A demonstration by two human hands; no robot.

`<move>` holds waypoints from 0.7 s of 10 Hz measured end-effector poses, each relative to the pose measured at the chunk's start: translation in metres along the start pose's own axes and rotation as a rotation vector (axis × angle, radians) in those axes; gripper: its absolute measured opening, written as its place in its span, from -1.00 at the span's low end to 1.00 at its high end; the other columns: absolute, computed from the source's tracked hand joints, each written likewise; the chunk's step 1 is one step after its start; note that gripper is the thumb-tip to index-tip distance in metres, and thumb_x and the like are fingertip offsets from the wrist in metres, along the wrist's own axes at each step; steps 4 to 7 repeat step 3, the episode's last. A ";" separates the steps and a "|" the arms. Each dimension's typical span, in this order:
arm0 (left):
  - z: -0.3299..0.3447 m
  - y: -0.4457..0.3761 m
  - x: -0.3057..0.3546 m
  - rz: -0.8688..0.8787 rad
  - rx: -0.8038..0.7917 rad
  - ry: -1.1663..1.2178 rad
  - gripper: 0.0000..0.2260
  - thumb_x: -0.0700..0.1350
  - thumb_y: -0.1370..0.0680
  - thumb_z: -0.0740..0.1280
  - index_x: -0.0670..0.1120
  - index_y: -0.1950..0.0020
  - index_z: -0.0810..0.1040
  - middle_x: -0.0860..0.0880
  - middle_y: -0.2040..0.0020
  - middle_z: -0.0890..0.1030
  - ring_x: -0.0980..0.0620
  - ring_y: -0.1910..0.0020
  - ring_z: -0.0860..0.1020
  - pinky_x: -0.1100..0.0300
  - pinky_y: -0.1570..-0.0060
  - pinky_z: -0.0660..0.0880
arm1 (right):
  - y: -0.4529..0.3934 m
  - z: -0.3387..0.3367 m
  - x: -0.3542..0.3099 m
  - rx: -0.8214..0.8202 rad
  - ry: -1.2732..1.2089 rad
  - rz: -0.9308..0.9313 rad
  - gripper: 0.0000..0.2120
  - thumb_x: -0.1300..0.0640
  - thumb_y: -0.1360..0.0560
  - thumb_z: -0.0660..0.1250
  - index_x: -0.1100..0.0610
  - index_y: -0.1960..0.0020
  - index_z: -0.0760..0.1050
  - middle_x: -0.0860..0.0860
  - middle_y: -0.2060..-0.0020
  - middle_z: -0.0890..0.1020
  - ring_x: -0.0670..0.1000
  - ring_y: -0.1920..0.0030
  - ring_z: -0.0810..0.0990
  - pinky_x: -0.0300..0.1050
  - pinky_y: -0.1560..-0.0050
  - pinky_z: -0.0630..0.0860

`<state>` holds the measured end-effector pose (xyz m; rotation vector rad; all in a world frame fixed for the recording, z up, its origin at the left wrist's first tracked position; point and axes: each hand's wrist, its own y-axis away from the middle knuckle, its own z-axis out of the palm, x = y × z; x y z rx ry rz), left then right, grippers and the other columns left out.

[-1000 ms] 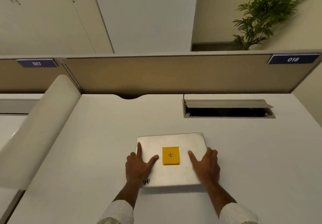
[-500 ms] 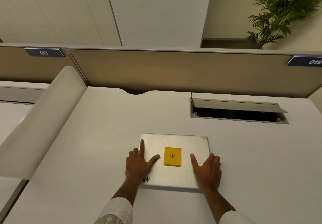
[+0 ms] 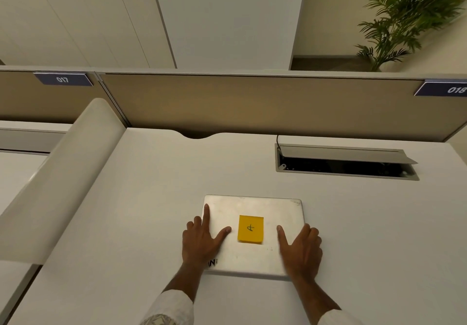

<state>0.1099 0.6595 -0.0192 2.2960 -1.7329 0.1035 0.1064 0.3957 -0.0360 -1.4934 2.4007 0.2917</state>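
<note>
While both hands are laid flat on a closed silver laptop (image 3: 252, 233), the desk (image 3: 126, 223) beneath it is seen from above, from a camera worn on the head. The laptop is placed near the front edge of the desk, slightly right of the middle, its lid shut. A yellow sticky note (image 3: 250, 229) with a handwritten mark is stuck at the centre of the lid. The left hand (image 3: 202, 242) is spread over the lid's left edge, forefinger stretched along that edge and thumb angled toward the note; nothing is gripped. The right hand (image 3: 302, 247) is spread over the lid's right edge in the same way, fingers straight and thumb pointed inward, with nothing clasped. Compared with the views from a second and half a second earlier, the hands and laptop are found in almost the same placing; only the camera is tilted upward, so more of the cupboards (image 3: 75, 16) behind is shown. From that, it is judged that the lid is merely being steadied or pressed, not yet lifted. Toward the back right corner an open cable hatch (image 3: 346, 163) is set into the desk. Behind, a partition (image 3: 252, 102) bearing number plates 017 (image 3: 62, 79) and 018 (image 3: 454, 89) is seen, and a potted plant (image 3: 409, 16) beyond it.
</note>
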 end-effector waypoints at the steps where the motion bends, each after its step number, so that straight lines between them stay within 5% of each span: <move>1: -0.001 0.003 -0.001 0.004 -0.013 0.005 -0.09 0.55 -0.47 -0.02 0.05 -0.67 -0.07 -0.04 -0.21 0.46 -0.05 -0.15 0.45 0.05 -0.11 0.46 | 0.004 -0.006 -0.004 0.001 0.018 0.012 -0.33 -0.45 -0.46 0.09 0.19 -0.06 0.32 0.14 0.07 0.49 0.10 0.17 0.48 0.04 0.23 0.56; 2: -0.006 0.004 0.001 -0.018 0.042 -0.042 -0.10 0.52 -0.48 -0.17 -0.01 -0.67 -0.02 -0.07 -0.28 0.44 -0.06 -0.20 0.44 0.06 -0.14 0.45 | 0.003 -0.010 -0.009 -0.010 -0.026 -0.029 -0.20 -0.41 -0.47 -0.01 0.27 -0.33 0.32 0.22 -0.21 0.49 0.18 -0.10 0.53 0.11 -0.06 0.58; 3: -0.008 0.010 0.017 0.015 0.068 -0.062 -0.12 0.40 -0.50 -0.34 -0.11 -0.67 0.03 -0.19 -0.56 0.29 -0.19 -0.48 0.34 -0.03 -0.42 0.33 | 0.007 -0.015 -0.024 -0.095 -0.065 -0.145 -0.18 -0.33 -0.53 -0.08 0.25 -0.55 0.12 0.22 -0.54 0.23 0.23 -0.51 0.28 0.12 -0.49 0.30; 7: -0.008 0.010 0.017 0.015 0.068 -0.062 -0.12 0.40 -0.50 -0.34 -0.11 -0.67 0.03 -0.19 -0.56 0.29 -0.19 -0.48 0.34 -0.03 -0.42 0.33 | 0.007 -0.015 -0.024 -0.095 -0.065 -0.145 -0.18 -0.33 -0.53 -0.08 0.25 -0.55 0.12 0.22 -0.54 0.23 0.23 -0.51 0.28 0.12 -0.49 0.30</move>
